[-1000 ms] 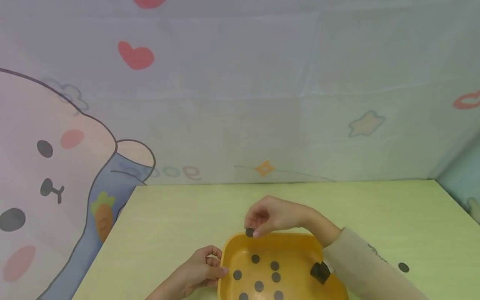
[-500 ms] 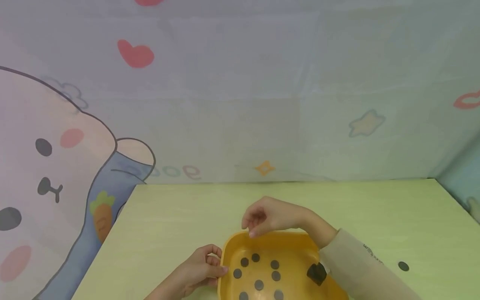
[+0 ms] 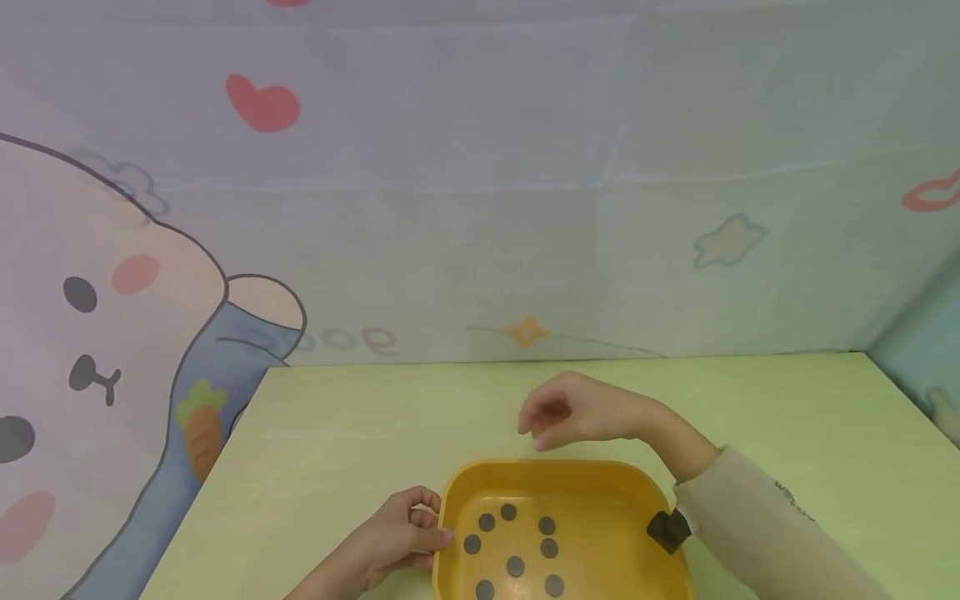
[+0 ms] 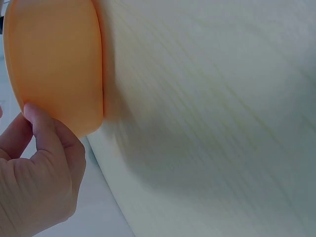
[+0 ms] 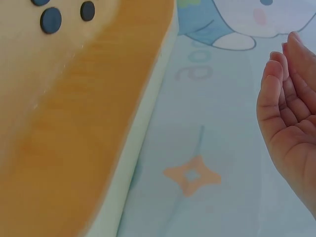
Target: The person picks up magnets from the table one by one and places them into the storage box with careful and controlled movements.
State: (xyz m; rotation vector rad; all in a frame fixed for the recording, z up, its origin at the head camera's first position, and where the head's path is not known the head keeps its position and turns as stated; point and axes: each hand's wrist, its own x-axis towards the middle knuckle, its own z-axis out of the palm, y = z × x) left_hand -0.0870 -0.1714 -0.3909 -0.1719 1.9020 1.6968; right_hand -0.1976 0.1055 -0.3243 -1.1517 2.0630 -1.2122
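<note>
A yellow plastic basin [image 3: 570,477] stands at the front of the table, its near part cut off by the head view's lower edge. Several flat dark grey discs [image 3: 515,567] lie scattered on its floor, mostly toward the left; some discs [image 5: 51,20] also show in the right wrist view. My left hand [image 3: 405,532] pinches the basin's left rim between thumb and fingers, and the left wrist view has the same grip from outside the wall. Above the table just beyond the basin's far rim hovers my right hand [image 3: 581,412], fingers loosely curled, holding nothing.
The pale yellow-green table [image 3: 360,425] extends around the basin. Behind it hangs a cartoon-printed cloth [image 3: 465,208]. A small black block [image 3: 669,531] sits at the right sleeve's cuff, over the basin's right rim. The right sleeve [image 3: 765,525] covers part of the table.
A disc that my right hand pinched over the far left rim now lies in the basin with the others. That hand has moved right and away, its sleeve now hiding the disc on the table.
</note>
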